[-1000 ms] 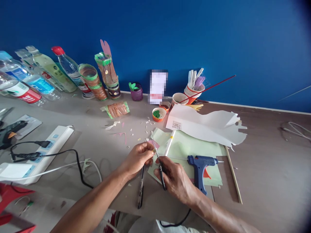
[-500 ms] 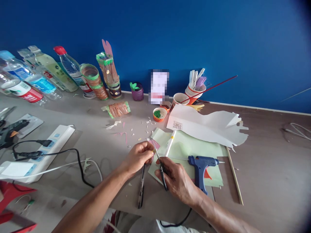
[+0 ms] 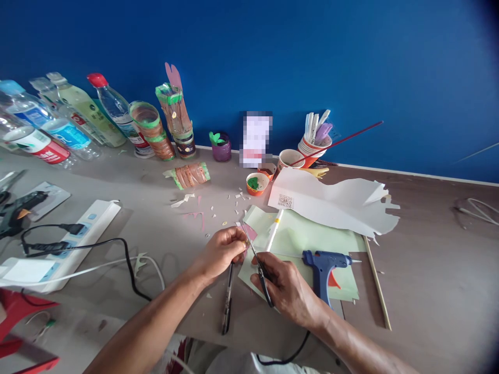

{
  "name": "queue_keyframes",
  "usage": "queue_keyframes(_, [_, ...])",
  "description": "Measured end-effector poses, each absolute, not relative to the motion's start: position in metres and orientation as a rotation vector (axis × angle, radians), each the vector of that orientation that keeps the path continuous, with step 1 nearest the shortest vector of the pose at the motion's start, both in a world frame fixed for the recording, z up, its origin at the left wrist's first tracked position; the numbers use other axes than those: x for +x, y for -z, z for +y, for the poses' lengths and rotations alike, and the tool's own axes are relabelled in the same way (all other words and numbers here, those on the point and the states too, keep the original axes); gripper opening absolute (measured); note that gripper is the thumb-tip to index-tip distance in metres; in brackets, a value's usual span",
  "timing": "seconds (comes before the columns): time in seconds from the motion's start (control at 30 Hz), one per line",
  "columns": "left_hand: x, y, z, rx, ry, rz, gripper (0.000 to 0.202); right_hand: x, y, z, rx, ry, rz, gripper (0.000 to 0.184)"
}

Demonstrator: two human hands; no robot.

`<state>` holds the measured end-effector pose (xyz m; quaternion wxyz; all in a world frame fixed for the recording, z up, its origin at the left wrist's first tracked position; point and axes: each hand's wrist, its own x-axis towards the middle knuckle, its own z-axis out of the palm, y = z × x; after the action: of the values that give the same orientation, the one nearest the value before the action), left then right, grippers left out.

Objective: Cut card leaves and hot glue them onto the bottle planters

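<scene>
My left hand (image 3: 230, 246) is closed in a pinch on a small piece of pink paper (image 3: 250, 232), part of which is hidden by the fingers. My right hand (image 3: 286, 283) grips black-handled scissors (image 3: 263, 278), whose blades point up and left, right beside the left fingertips and across the pink paper. Just below the left hand lies a black pen (image 3: 226, 306). A blue glue gun (image 3: 323, 270) rests on pale green paper (image 3: 307, 234) to the right of the right hand.
Plastic bottles (image 3: 91, 122) and painted bottle pieces (image 3: 150, 124) line the blue wall at left. A power strip (image 3: 97, 218) with cables lies nearer. Paint cups (image 3: 257, 183), white paper (image 3: 331, 200), a wooden stick (image 3: 377, 283) and scattered paper scraps surround the hands.
Both hands stay in nearly the same place. The scissors and right hand have shifted very slightly; little else differs.
</scene>
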<state>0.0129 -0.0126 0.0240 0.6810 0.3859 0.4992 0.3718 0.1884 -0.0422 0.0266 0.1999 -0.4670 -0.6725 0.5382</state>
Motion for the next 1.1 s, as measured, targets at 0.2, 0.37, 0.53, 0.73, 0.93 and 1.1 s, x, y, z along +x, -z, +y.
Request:
queue_keyframes(0.2, [0.01,-0.024,-0.011,0.874,-0.825,1.129,0.009,0.191,-0.025,-0.042,-1.307,-1.491,-1.913,0.009])
queue_keyframes(0.37, [0.008,-0.024,-0.011,0.929,-0.799,1.134,0.009,0.194,-0.025,-0.04,-1.321,-1.496,-1.966,0.011])
queue_keyframes(0.53, [0.003,-0.021,-0.011,1.001,-0.796,1.164,0.008,0.195,-0.022,-0.041,-1.347,-1.504,-1.959,0.012])
queue_keyframes(0.73, [0.001,-0.016,-0.009,0.964,-0.857,1.134,0.011,0.195,-0.017,-0.038,-1.337,-1.642,-1.593,0.029])
queue_keyframes(0.93, [0.003,-0.014,-0.009,0.932,-0.898,1.12,0.011,0.197,-0.022,-0.034,-1.56,-1.288,-1.782,0.032])
queue_keyframes(1.1, [0.003,-0.01,-0.008,0.881,-0.928,1.096,0.011,0.2,-0.023,-0.031,-1.695,-1.017,-1.949,0.037])
